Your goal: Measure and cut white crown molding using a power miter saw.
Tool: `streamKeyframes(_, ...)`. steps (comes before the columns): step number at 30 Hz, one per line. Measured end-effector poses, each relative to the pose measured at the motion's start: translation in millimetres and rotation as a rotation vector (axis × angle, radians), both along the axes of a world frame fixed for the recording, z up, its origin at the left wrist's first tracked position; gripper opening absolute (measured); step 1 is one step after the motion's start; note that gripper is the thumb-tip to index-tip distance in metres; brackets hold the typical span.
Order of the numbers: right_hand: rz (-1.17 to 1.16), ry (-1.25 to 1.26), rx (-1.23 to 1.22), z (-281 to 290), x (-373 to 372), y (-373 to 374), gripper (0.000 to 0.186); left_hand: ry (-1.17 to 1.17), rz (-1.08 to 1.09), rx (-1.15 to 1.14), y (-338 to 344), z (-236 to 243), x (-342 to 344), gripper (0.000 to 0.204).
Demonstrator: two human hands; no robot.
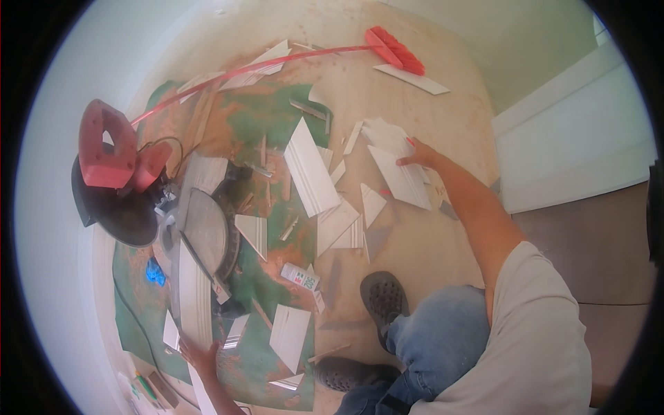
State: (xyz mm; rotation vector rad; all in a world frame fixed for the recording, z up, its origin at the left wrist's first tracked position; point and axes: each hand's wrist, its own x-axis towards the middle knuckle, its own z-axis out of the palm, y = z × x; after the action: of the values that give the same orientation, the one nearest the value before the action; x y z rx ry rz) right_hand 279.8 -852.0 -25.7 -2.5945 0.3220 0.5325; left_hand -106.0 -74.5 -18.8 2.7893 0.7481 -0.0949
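My left hand point(200, 355) is closed around the near part of a long white trim board point(192, 290), which lies along the miter saw point(207, 228). The saw has a red handle and motor point(111, 145), and its head is raised. On the right, my right arm reaches forward. My right hand point(422, 156) grips the upper edge of a white angled trim offcut point(398, 176), fingers and thumb apart across it. Something small and red shows at its fingertips, too small to name. Behind that offcut lies another pale piece point(384, 133).
Angled white offcuts point(311, 169) litter the floor and a dusty green mat point(242, 117). A red broom point(394, 52) lies across the back. A white can point(299, 276) and a crumpled blue item point(155, 272) lie near the saw. A cable point(135, 304) runs along the left wall.
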Motion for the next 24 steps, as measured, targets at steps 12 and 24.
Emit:
streamKeyframes(12, 0.148, -0.164, -0.226, 55.6, -51.9, 88.9, 0.089, -0.012, -0.029, -0.014, -2.1, 3.8, 0.8, 0.119)
streamKeyframes(24, 0.211, -0.06, -0.36, 50.5, -51.5, 96.9, 0.083, -0.03, -0.01, -0.024, -5.1, 4.8, -0.7, 0.12)
